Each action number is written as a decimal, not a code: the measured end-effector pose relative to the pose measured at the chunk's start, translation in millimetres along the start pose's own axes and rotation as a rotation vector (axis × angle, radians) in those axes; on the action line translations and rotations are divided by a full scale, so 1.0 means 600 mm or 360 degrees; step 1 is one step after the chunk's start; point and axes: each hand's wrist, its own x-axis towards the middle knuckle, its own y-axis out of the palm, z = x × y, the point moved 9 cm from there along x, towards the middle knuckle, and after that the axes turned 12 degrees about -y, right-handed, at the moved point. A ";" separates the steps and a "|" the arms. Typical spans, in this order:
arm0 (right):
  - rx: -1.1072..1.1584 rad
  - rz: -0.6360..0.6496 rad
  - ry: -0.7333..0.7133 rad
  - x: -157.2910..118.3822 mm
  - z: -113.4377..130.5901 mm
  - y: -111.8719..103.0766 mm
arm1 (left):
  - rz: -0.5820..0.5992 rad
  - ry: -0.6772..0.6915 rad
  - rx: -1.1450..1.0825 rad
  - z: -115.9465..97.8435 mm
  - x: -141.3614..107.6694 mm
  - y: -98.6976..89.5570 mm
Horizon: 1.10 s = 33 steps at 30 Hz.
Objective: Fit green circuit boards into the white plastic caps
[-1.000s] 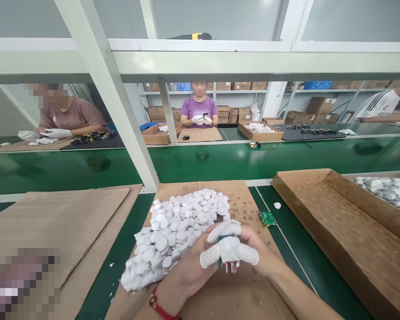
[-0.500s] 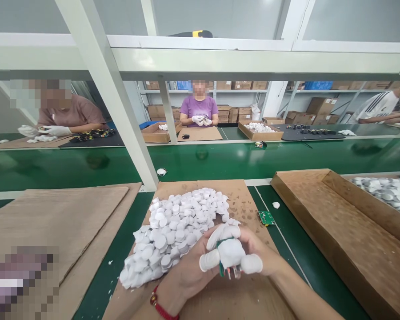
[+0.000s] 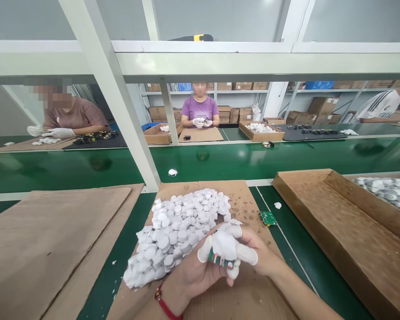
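Left hand (image 3: 195,278) and right hand (image 3: 256,254) pressed together at bottom centre, pinching a green circuit board (image 3: 218,260) with a white foam pad (image 3: 224,245) against it. White finger cots (image 3: 205,249) on fingers. Pile of foam pads (image 3: 176,235) just left, on cardboard (image 3: 200,191). Second board (image 3: 267,218) on the bench (image 3: 306,266), right.

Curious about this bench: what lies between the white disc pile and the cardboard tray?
A green circuit board and a white scrap, on the green conveyor belt, in the head view.
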 end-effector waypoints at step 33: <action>0.0130 0.0051 -0.0067 -0.002 0.004 -0.007 | -0.0201 0.0001 0.0224 -0.021 -0.011 0.008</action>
